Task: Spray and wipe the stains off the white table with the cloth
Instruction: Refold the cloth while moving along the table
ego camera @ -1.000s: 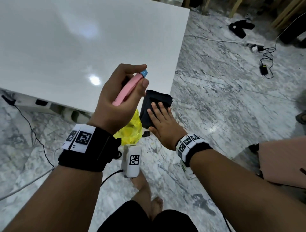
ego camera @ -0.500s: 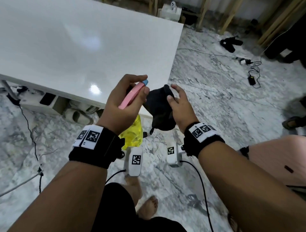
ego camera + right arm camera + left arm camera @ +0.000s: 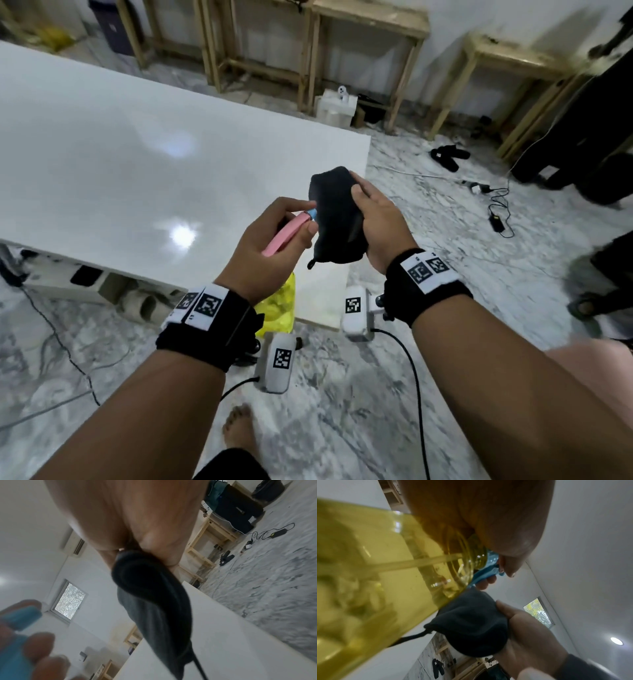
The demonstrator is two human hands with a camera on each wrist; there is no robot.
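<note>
My left hand [image 3: 274, 246] grips a spray bottle [image 3: 279, 305] with a yellow body and a pink head with a blue nozzle, held above the near right corner of the white table [image 3: 120, 164]. In the left wrist view the yellow bottle [image 3: 376, 568] fills the left side, with my fingers on its blue trigger. Beside it my right hand [image 3: 380, 222] holds a bunched black cloth [image 3: 337, 216] in the air, clear of the table. The cloth [image 3: 154, 601] hangs from that hand in the right wrist view. The nozzle points at the cloth [image 3: 471, 626], almost touching it.
Wooden frame benches [image 3: 359, 51] line the far wall. Black slippers [image 3: 448, 156] and a charger with cable [image 3: 496, 219] lie on the marble floor to the right. A white power strip [image 3: 78, 277] and shoes sit under the table. My bare foot [image 3: 238, 425] stands below.
My right hand has picked the cloth up off the table corner and raised it beside the bottle. The head view has tilted up, now showing the far wall.
</note>
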